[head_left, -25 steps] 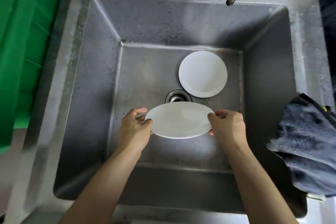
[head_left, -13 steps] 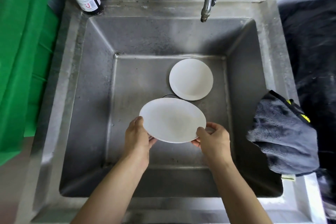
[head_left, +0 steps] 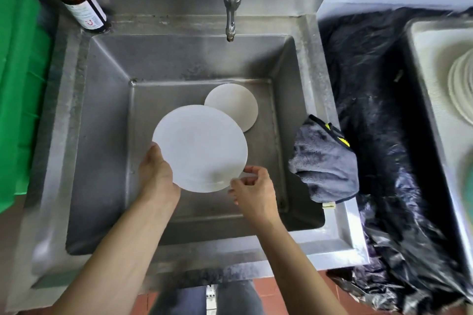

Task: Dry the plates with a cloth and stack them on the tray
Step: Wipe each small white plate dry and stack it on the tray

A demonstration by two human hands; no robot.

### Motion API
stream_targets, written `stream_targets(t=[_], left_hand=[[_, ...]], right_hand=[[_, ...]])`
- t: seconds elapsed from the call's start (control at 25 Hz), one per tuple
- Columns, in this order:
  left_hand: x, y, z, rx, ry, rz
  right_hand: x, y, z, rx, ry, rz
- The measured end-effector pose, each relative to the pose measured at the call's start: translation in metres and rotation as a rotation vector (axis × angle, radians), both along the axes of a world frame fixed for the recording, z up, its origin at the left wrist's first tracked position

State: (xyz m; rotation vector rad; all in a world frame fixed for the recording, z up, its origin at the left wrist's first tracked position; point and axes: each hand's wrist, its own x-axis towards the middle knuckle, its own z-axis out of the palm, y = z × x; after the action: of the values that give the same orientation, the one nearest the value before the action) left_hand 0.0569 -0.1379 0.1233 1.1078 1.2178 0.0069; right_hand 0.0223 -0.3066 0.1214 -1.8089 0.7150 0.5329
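Holding: the left hand (head_left: 157, 174) grips the held plate (head_left: 201, 147) at its lower-left rim above the sink (head_left: 102, 135); its fingers lie under the plate, out of sight.
Right hand: the right hand (head_left: 254, 193) sits at the plate's lower-right rim, fingertips (head_left: 236, 183) loosely curled and touching the edge; whether they pinch it is hard to tell.
Second plate: the second plate (head_left: 234, 107) lies flat on the sink floor, its lower-left part covered by the held plate.
Cloth: the grey cloth (head_left: 326, 161) hangs over the sink's right rim, apart from both hands.
Tray: the tray (head_left: 432, 79) is cut off at the right edge, blurred, with stacked plates (head_left: 460, 89) only partly showing.
Between: a black plastic bag (head_left: 378, 110) lies between sink and tray.
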Motion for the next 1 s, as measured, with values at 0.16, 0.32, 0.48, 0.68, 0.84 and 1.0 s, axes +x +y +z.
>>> stream_targets(t=[0.16,0.32,0.48,0.68,0.84,1.0], left_hand=[[0.004,0.002,0.024,0.130,-0.037,-0.093],[0.000,-0.002,0.045,0.177,-0.080,-0.202],[-0.006,-0.012,0.066,0.160,-0.066,-0.287],[-0.008,-0.020,0.091,0.145,-0.073,-0.333],[-0.008,-0.023,0.110,0.137,-0.097,-0.316],[-0.003,-0.027,0.126,0.145,-0.139,-0.316]], right_hand=[[0.003,-0.054,0.011,-0.504,-0.424,0.133],[0.013,-0.117,0.004,-0.882,-0.418,0.249],[0.016,-0.152,-0.021,-0.894,-0.202,0.387],[0.018,-0.164,-0.036,-0.882,-0.289,0.386],[0.036,-0.174,-0.022,-0.805,-0.330,0.290],[0.058,-0.172,0.030,-0.537,-0.571,0.041]])
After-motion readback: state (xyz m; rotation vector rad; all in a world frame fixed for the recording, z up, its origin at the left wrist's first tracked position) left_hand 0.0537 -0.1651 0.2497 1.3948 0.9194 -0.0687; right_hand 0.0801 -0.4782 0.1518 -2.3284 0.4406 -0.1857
